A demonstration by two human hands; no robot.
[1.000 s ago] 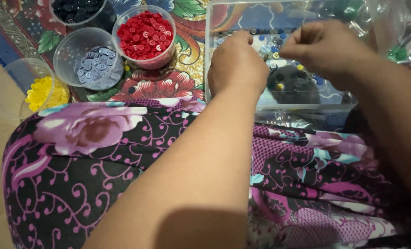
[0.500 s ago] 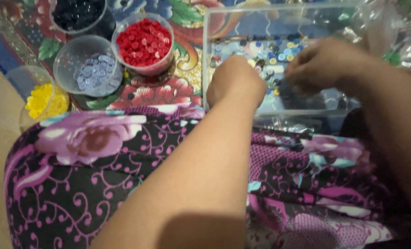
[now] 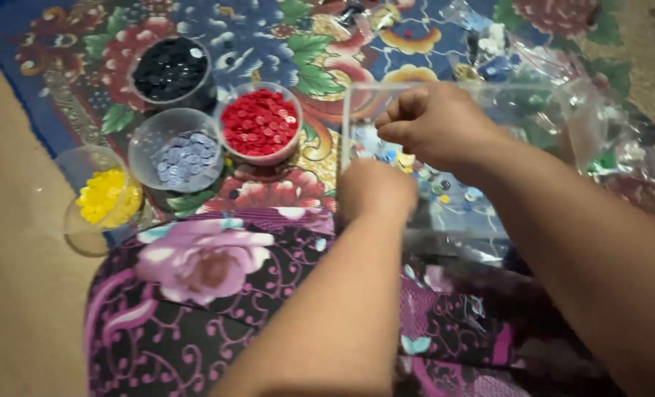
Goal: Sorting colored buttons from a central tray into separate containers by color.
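Over on the left, four tubs already hold sorted buttons: yellow (image 3: 105, 195), grey (image 3: 184, 156), black (image 3: 169, 68), red (image 3: 260, 121). Left hand (image 3: 375, 192), blurred, can't tell its grip; right hand (image 3: 437, 121) curled shut over the clear tray (image 3: 445, 198), where plenty of mixed buttons look left.

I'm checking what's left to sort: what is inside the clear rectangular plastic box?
The clear rectangular plastic box holds small mixed-colour round pieces, blue, yellow and pale. The left hand and right hand cover much of its inside.
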